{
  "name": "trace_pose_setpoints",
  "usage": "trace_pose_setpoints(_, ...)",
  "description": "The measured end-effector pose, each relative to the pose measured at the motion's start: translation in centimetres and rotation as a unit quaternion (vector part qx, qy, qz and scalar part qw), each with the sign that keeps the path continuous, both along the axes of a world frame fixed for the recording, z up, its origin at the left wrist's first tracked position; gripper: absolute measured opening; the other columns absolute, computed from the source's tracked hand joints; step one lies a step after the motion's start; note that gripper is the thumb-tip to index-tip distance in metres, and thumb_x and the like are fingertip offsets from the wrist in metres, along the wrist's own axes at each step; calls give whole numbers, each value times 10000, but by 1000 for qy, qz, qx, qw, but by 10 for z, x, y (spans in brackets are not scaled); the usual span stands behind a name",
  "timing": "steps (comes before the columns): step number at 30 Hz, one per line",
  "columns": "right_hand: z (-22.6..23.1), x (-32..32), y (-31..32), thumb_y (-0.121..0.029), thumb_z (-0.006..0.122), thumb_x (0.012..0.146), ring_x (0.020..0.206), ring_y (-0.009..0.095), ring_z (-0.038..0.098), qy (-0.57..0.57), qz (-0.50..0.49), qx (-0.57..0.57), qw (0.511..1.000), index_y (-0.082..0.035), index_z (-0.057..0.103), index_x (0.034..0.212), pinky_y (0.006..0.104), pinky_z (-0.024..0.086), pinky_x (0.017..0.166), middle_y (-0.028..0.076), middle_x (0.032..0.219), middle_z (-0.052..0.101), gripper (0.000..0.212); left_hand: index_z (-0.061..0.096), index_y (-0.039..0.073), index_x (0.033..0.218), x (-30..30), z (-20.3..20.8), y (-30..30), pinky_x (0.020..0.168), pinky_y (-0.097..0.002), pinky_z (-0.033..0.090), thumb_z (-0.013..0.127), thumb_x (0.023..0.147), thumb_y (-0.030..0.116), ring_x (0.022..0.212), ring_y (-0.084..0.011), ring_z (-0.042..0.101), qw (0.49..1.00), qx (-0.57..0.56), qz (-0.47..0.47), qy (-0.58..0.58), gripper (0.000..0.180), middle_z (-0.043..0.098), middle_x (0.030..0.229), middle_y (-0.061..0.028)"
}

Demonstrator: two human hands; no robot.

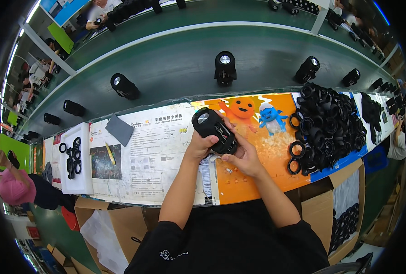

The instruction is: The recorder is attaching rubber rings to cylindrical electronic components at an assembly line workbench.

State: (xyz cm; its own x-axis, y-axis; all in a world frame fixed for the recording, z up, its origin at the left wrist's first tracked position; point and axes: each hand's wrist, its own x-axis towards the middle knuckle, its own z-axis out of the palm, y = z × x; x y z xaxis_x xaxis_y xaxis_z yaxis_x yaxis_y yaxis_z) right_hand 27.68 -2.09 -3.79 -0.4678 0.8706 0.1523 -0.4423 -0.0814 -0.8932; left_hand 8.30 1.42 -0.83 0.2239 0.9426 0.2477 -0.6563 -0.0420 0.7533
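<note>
Between my two hands, over the bench, is a black cylindrical portable speaker (206, 122) with a silver disc on its end. It lies tilted, an opening with small parts inside facing up. My left hand (198, 145) wraps its left side, thumb on top. On the lower right, my right hand (246, 154) grips it, with fingers behind and the thumb along the near end. Right of my hands a large pile of black plastic rings and end pieces (327, 130) covers part of an orange-and-blue printed sheet (276, 169).
Similar black speakers (225, 68) stand spaced along the green conveyor (175, 64) beyond the bench. At left are a white foam tray (82, 178) with black rings, a grey cloth (120, 129) and a yellow marker (110, 154). Cardboard boxes (317, 212) sit below the bench edge. Other people work nearby.
</note>
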Motion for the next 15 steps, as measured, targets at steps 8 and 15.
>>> trace_pose_setpoints(8, -5, 2, -2, 14, 867, 959, 1493, 218, 534, -14, 7, -15, 1000, 5, 305, 1741, 416, 502, 1239, 121, 1652, 478, 963, 587, 97, 1366, 1, -8, -2, 1114, -481, 586, 984, 827, 374, 1160, -297, 740, 998, -20, -20, -53, 725, 719, 1162, -120)
trace_pose_setpoints(15, 35, 12, -7, -148, 853, 1018, 1390, 197, 620, -125, -5, -25, 992, 12, 407, 1694, 389, 574, 1131, 121, 1520, 622, 825, 577, 86, 1328, 0, -11, 4, 1099, -495, 587, 932, 849, 422, 1135, -311, 739, 997, -30, -24, -67, 684, 706, 1130, -136)
